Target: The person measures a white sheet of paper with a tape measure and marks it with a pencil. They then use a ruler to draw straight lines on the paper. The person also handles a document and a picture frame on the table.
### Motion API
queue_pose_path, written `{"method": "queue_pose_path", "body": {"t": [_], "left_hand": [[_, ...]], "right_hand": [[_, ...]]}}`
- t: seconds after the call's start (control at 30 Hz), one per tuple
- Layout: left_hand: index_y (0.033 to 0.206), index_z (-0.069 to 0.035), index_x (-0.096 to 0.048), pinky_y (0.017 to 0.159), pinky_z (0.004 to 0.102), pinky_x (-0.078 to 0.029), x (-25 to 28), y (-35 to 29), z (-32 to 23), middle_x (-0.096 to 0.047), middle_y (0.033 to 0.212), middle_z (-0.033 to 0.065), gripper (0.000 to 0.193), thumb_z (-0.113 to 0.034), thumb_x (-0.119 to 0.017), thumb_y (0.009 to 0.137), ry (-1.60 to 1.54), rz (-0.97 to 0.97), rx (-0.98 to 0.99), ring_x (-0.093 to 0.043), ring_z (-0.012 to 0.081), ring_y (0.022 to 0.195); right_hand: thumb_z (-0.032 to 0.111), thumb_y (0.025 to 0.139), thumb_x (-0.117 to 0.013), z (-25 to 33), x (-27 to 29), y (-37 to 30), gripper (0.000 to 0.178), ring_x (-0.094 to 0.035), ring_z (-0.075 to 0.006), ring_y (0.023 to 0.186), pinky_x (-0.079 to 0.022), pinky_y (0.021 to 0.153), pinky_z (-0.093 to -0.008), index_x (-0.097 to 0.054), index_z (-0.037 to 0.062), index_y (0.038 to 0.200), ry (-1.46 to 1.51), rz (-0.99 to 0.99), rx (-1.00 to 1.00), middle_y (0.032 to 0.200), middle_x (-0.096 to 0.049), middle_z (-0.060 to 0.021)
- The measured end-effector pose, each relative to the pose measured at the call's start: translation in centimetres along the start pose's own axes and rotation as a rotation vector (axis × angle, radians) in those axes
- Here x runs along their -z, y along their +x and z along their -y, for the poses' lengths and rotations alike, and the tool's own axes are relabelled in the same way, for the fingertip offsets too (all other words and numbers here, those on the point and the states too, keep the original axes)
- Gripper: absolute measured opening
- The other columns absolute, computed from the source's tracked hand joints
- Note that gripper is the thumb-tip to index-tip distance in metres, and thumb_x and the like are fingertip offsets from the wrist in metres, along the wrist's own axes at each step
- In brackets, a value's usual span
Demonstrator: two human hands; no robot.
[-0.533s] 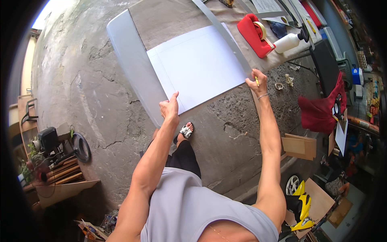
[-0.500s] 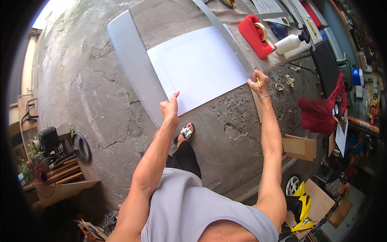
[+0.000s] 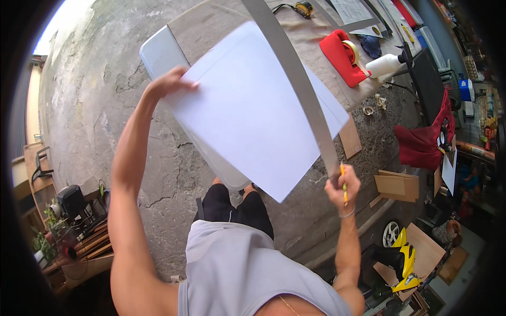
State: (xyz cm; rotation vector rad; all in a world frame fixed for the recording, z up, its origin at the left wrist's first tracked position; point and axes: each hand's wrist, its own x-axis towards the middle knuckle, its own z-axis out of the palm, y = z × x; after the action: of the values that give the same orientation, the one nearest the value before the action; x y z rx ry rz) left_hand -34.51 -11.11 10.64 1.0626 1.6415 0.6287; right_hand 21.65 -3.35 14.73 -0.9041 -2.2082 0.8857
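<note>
A large white sheet of paper (image 3: 232, 116) lies turned at an angle over the work table, its near corner jutting past the table's edge. Faint ruled lines run along its margins. My left hand (image 3: 169, 84), slightly blurred, grips the sheet's left edge, with fingertips showing on top. A long grey metal ruler (image 3: 298, 81) crosses over the sheet. My right hand (image 3: 345, 188) is closed around the ruler's near end and also holds a yellow pencil (image 3: 344, 195) upright against the palm.
On the table's cloth cover (image 3: 211, 26) are a red tape dispenser (image 3: 342, 58), a white bottle (image 3: 383, 65) and a tape measure (image 3: 303, 9). A maroon cloth (image 3: 424, 142) hangs at right. Wooden boards (image 3: 396, 185) stand below it. A pale panel (image 3: 163, 50) edges the table's left.
The sheet has rotated, its near corner swinging toward me. My left hand has moved up and left along with it. My right hand has drawn the ruler nearer to me.
</note>
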Motion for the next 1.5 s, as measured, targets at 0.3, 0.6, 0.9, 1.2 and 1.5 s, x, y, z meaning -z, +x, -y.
{"method": "queue_pose_path", "body": {"t": [0.3, 0.6, 0.9, 1.2, 1.5], "left_hand": [[0.112, 0.004, -0.065, 0.068, 0.0301, -0.055, -3.1, 3.7, 5.7, -0.070, 0.095, 0.0165, 0.074, -0.059, -0.074, 0.076, 0.050, -0.772, 0.111, -0.067, 0.0209, 0.085], [0.082, 0.006, -0.069, 0.065, 0.0363, -0.057, -7.9, 9.5, -0.6, -0.068, 0.073, 0.0193, 0.059, -0.050, -0.080, 0.069, 0.284, -0.667, 0.330, -0.070, 0.0288, 0.070], [0.072, 0.003, -0.067, 0.067, 0.0389, -0.057, -10.2, 11.0, 0.8, -0.069, 0.071, 0.0171, 0.051, -0.045, -0.083, 0.067, 0.418, -0.862, 0.261, -0.069, 0.0282, 0.069], [0.078, 0.000, -0.069, 0.071, 0.0367, -0.056, -10.7, 11.5, 2.2, -0.070, 0.075, 0.0147, 0.048, -0.043, -0.085, 0.065, 0.301, -0.943, 0.297, -0.070, 0.0265, 0.074], [0.118, 0.006, -0.058, 0.086, 0.0426, -0.055, -11.2, 9.1, 0.8, -0.062, 0.111, 0.0256, 0.081, -0.045, -0.088, 0.063, 0.295, -0.973, 0.290, -0.065, 0.0382, 0.099]], "right_hand": [[-0.002, 0.059, -0.071, 3.2, -15.3, -6.2, 0.032, -0.056, -0.0332, 0.072, -0.048, 0.064, -0.0415, -0.041, 0.0068, 0.066, -0.038, -0.046, -0.108, 0.070, -0.051, -0.0112], [0.007, 0.064, -0.079, 5.2, -20.6, -9.5, 0.033, -0.054, -0.0376, 0.092, -0.045, 0.080, -0.0446, -0.047, 0.0051, 0.069, -0.227, 0.047, -0.173, 0.090, -0.056, -0.0157], [0.011, 0.070, -0.079, 4.1, -24.0, -6.2, 0.029, -0.056, -0.0326, 0.092, -0.045, 0.080, -0.0433, -0.051, 0.0040, 0.072, -0.178, -0.054, -0.137, 0.099, -0.057, -0.0161], [0.006, 0.067, -0.080, 3.8, -24.0, -6.4, 0.032, -0.058, -0.0307, 0.088, -0.048, 0.076, -0.0423, -0.048, 0.0042, 0.067, -0.103, -0.105, -0.139, 0.088, -0.056, -0.0148], [0.021, 0.075, -0.078, 5.0, -22.6, -4.5, 0.032, -0.056, -0.0281, 0.082, -0.043, 0.069, -0.0421, -0.050, 0.0065, 0.069, -0.213, -0.058, -0.129, 0.089, -0.059, -0.0106]]}}
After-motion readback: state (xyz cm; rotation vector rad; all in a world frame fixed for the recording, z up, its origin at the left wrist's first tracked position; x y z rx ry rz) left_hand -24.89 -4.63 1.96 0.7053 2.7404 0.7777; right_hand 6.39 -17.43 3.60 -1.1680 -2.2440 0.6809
